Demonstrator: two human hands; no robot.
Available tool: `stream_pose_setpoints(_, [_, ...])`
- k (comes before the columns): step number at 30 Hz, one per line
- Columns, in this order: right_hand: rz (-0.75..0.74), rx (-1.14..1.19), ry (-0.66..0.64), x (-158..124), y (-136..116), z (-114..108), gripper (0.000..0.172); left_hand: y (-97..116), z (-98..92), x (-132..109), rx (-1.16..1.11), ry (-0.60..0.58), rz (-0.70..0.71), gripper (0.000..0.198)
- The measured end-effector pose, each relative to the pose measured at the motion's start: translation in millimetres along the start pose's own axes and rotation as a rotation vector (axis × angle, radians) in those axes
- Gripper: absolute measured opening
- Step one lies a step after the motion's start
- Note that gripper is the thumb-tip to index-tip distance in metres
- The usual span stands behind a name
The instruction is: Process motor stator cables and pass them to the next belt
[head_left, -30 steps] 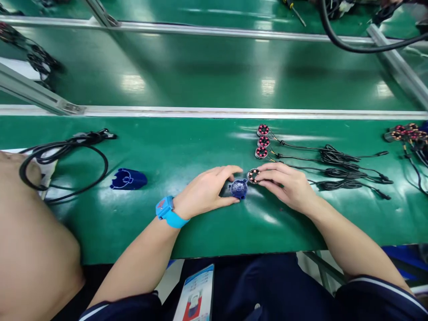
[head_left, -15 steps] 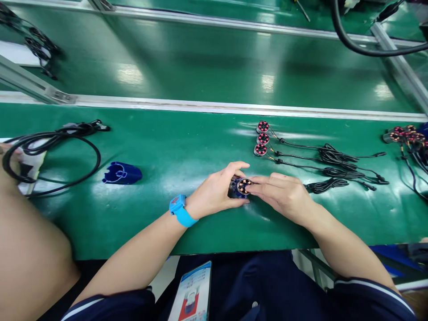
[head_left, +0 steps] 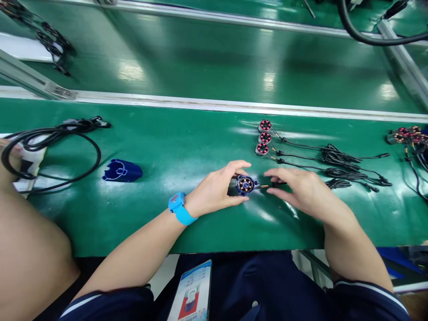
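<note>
My left hand (head_left: 219, 189), a blue watch on its wrist, grips a dark blue plastic housing (head_left: 238, 191) between thumb and fingers. In the housing's round end sits a motor stator (head_left: 246, 185) with copper windings, facing up. Thin coloured wires (head_left: 264, 186) lead from it toward the right. Around the start of its black cable (head_left: 277, 183) my right hand (head_left: 301, 189) hovers with thumb and forefinger apart; whether a finger touches the cable is unclear. Farther left a second blue housing (head_left: 123, 171) lies on its side on the green table (head_left: 174, 142).
Three motor stators with red windings (head_left: 264, 137) stand in a column, their bundled black cables (head_left: 337, 156) running right. More stators (head_left: 406, 134) lie at the right edge. A coiled black cable (head_left: 96, 147) is at left, beside another person's arm (head_left: 30, 240). A metal rail (head_left: 200, 103) crosses behind.
My right hand has come off the stator and moved right to its wires, fingers spreading. The stator now shows fully in the housing's end. My left hand keeps its grip.
</note>
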State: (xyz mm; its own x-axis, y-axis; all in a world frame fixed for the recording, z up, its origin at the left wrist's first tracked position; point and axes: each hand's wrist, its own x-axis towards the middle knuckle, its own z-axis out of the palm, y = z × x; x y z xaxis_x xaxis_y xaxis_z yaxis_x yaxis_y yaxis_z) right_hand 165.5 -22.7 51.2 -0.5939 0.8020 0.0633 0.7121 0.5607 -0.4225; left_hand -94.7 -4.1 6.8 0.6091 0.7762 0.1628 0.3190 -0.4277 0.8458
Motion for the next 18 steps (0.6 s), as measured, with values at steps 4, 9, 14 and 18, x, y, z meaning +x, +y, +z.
stream_pose_setpoints(4, [-0.053, 0.151, 0.122, 0.1, -2.8, -0.3, 0.014, 3.6, -3.8, -2.5, 0.025, 0.079, 0.048, 0.077])
stream_pose_setpoints(9, [-0.027, 0.128, 0.093, 2.4, -3.1, 4.9, 0.029, -3.7, -4.2, 0.8, 0.217, -0.088, -0.034, 0.081])
stream_pose_setpoints(14, [-0.115, 0.016, 0.187, 6.7, -9.1, 11.6, 0.036, -6.4, -2.6, 1.6, 0.191, -0.087, -0.019, 0.08])
stream_pose_setpoints(18, [-0.169, -0.17, 0.171, 14.6, -18.7, 27.2, 0.042, -5.3, -2.6, 2.2, 0.164, -0.092, -0.03, 0.08])
